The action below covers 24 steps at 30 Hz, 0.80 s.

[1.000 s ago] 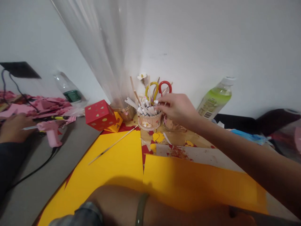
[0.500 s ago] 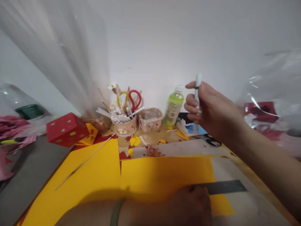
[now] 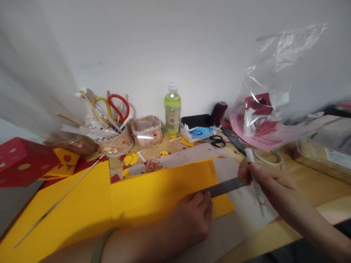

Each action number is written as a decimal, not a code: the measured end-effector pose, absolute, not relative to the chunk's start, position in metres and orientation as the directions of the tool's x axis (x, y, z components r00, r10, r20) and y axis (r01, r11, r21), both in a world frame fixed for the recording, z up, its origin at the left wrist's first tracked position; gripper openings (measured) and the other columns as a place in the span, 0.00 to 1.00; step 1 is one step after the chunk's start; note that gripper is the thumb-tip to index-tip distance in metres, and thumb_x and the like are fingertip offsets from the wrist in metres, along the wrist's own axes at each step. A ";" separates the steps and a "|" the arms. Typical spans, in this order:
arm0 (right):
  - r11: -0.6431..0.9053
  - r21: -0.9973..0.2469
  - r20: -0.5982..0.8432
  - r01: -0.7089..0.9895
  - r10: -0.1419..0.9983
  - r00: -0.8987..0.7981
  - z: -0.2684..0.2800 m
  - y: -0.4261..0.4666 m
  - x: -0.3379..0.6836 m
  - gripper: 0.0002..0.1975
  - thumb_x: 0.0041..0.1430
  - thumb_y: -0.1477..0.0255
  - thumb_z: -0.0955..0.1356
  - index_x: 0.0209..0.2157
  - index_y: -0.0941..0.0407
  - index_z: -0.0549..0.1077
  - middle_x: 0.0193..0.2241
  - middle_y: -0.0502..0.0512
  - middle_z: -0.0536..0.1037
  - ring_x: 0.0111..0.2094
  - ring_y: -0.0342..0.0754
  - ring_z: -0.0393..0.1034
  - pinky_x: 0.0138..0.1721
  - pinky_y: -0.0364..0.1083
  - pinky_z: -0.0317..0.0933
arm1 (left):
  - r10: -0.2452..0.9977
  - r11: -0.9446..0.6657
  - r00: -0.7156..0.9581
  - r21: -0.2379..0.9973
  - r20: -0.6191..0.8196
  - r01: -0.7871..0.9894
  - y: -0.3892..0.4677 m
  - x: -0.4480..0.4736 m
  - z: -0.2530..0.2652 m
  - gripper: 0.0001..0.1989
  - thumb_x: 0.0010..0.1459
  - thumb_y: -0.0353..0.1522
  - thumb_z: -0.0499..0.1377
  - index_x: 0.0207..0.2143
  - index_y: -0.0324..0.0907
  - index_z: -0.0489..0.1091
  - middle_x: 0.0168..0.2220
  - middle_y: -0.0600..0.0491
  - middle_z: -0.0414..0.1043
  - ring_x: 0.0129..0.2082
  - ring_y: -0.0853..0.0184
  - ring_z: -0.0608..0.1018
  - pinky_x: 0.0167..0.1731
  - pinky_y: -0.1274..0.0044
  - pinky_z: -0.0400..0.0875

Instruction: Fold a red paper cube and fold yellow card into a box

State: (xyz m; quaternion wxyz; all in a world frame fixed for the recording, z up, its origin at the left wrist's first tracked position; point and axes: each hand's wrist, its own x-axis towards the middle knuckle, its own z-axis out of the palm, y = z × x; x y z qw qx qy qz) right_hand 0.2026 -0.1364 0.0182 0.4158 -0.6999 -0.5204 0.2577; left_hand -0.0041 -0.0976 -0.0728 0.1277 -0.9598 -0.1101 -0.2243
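Note:
My left hand (image 3: 192,215) is closed on the left end of a dark grey ruler (image 3: 226,187), which lies across yellow paper (image 3: 148,193). The ruler's right end reaches past the sheet's edge to the fingers of my right hand (image 3: 270,180), which seem to touch it. That same hand grips a white pen (image 3: 258,199), slanted, its white end up. Beneath the yellow paper lies a greyish sheet (image 3: 244,213). To the left, a thin stick (image 3: 59,201) rests on another yellow sheet (image 3: 30,215).
Along the wall stand a basket (image 3: 119,142) with scissors and paper rolls, a small basket (image 3: 148,133), a green drink bottle (image 3: 172,111), a tissue pack (image 3: 199,133) and black-handled scissors (image 3: 218,141). A red box (image 3: 27,160) sits left; a clear bag (image 3: 270,80) and tape roll (image 3: 267,157) sit right.
My right hand has come down with the pen, from raised in the air to the ruler's right end. The view has turned to the right. My left hand stays on the ruler.

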 end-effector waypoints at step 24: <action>-0.216 -0.793 -0.067 0.570 0.960 0.270 -0.010 -0.100 0.248 0.28 0.51 0.43 0.58 0.26 0.56 0.68 0.20 0.49 0.63 0.21 0.41 0.56 0.20 0.42 0.50 | 0.141 -0.946 0.882 -0.202 0.449 0.254 -0.098 -0.006 -0.069 0.12 0.62 0.26 0.51 0.45 0.29 0.68 0.46 0.42 0.72 0.36 0.66 0.73 0.33 0.76 0.68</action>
